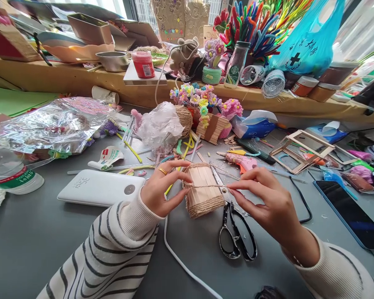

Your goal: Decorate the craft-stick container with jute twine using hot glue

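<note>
- Head view: grey tabletop [34,241], cluttered with craft supplies.
- Left hand [160,187], gold ring on one finger, grips the left side of a small stick holder [202,187]; thumb and fingers curl around it.
- Holder stands near the middle of the tabletop, between both hands, tilted slightly; twine bands wrap its top and bottom.
- Right hand [264,199] pinches a strand of twine [210,186] pulled taut across the holder's middle; fingers narrow.
- Scissors [235,232] lie just right of the holder, under the right hand.
- White power bank [101,187] rests left of the left hand.
- Pink glue gun [241,161] and twine ball [184,119] lie behind the holder.
- Striped sleeve on the left arm.
</note>
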`<state>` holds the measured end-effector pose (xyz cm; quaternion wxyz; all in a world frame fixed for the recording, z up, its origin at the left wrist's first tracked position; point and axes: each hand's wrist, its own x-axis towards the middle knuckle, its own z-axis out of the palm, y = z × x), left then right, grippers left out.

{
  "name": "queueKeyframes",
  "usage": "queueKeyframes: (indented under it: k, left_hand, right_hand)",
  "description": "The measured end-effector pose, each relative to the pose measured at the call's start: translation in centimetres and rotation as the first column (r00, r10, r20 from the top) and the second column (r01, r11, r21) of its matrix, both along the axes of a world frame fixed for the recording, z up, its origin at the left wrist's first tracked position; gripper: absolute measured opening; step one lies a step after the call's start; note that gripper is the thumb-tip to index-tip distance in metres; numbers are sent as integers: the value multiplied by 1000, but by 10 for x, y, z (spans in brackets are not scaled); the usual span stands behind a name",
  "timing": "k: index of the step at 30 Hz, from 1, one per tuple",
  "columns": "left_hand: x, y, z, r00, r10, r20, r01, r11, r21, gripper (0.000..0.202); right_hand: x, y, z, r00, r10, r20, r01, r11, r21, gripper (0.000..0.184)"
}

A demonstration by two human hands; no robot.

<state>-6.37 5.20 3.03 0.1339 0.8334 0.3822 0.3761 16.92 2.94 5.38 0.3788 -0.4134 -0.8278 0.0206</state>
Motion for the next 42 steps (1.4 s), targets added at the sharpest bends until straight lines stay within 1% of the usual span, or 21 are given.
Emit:
queueKeyframes:
  k: [4,8,10,14,17,20,23,28,33,37,42]
  left_hand:
    - [1,-3,2,1000,-19,24,19,999,33,16]
    - [3,-2,2,998,3,60,-7,998,64,13]
    - [4,0,2,997,9,75,-13,998,60,11]
    - [9,4,4,996,-10,89,8,1000,26,10]
    - [12,7,5,997,-21,71,23,1000,-20,13]
    - [12,10,7,997,-43,61,47,996,-78,17]
    - [11,12,10,996,-72,52,78,991,-113,16]
    - [11,14,15,994,-104,30,107,988,-107,13]
    - [13,15,16,992,-126,20,127,983,-133,10]
    - [14,15,17,993,-121,11,121,982,-148,10]
    - [15,13,17,993,-113,11,114,987,-114,10]
  right_hand:
    - [-1,-3,-8,998,-47,-34,48,999,24,14]
    - [-2,-3,-14,996,-78,-48,79,996,29,15]
    - [-3,-3,-15,996,-83,-46,84,996,31,15]
    - [-4,-2,-15,994,-98,-36,100,994,43,14]
    - [-4,-3,-13,994,-99,-34,101,994,52,15]
    - [-4,-3,-13,994,-100,-41,102,993,56,15]
    - [-3,-2,-13,994,-101,-37,103,993,62,15]
    - [-2,-2,-12,996,-89,-17,90,993,81,17]
    - [-2,-2,-11,996,-85,-12,86,991,98,16]
    - [-2,-2,-10,996,-90,-7,91,991,99,16]
    - [-3,-2,-10,996,-91,-8,91,990,103,16]
